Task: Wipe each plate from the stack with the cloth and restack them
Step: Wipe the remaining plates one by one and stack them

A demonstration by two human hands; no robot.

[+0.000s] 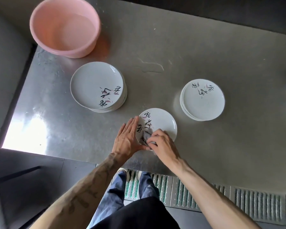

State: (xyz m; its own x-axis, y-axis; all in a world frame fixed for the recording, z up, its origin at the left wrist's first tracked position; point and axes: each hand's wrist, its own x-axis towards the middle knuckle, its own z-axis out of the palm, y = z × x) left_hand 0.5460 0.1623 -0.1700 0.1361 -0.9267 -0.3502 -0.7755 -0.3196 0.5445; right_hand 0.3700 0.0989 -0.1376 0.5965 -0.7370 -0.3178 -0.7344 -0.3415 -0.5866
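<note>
Head view is showing my right hand [162, 142] pinching the soft grey cloth [146, 138] on the white glazed ceramic plate [162, 123], my flat left hand [129, 138] bracing its rim. Stiff, slick, breakable, I am judging: lift by the rim. Beyond the hands, the left-side plate stack [96, 85] and right-side plate stack [203, 100] are sitting.

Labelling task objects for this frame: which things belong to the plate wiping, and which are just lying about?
In the job: single plate; cloth, gripped by the right hand; left hand, flat against that plate's rim; left plate stack; right plate stack.
Lying about: pink basin; floor grate. The steel table only carries things.
</note>
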